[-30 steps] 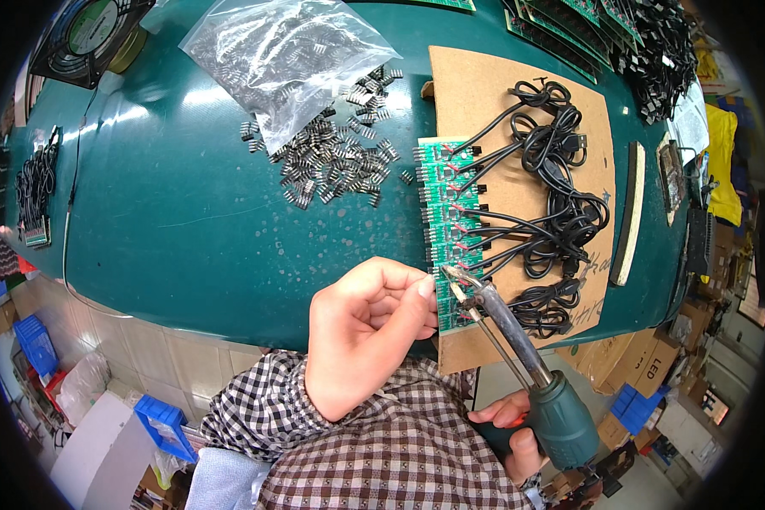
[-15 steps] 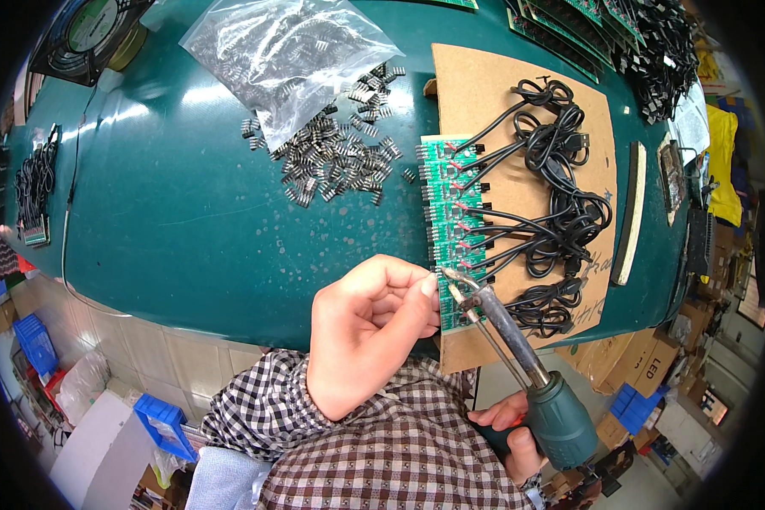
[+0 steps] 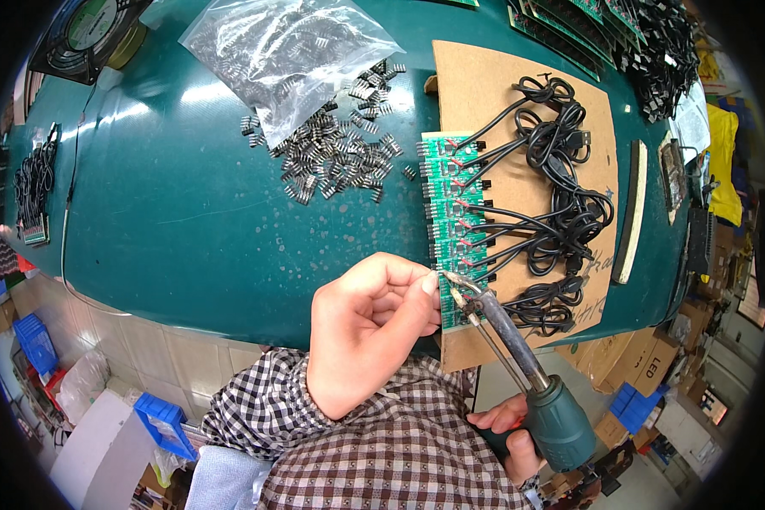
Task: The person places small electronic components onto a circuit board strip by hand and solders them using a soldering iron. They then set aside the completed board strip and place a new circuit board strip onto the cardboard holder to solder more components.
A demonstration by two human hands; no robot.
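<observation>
Much of the right hand (image 3: 523,459) is hidden behind the green handle (image 3: 563,429) of a soldering iron (image 3: 518,347), at lower right of centre; only the thumb and parts of some fingers show, wrapped around that handle. The iron's slanting tip and the thin tube beside it reach the lower part of a green circuit board strip (image 3: 456,223), right of centre; whether the tip touches it is hard to make out.

The left hand (image 3: 365,331), at lower centre, has its thumb and forefinger pressed together at the strip's left edge, the other fingers curled behind. Anything between those fingertips is too small to tell, and the hand covers part of that edge.

The strip lies on brown cardboard (image 3: 484,81), its black cables (image 3: 561,170) tangled to the right. On the table (image 3: 195,221), a clear bag (image 3: 289,51), cut off by the top edge, partly covers a pile of small pin connectors (image 3: 336,161).
</observation>
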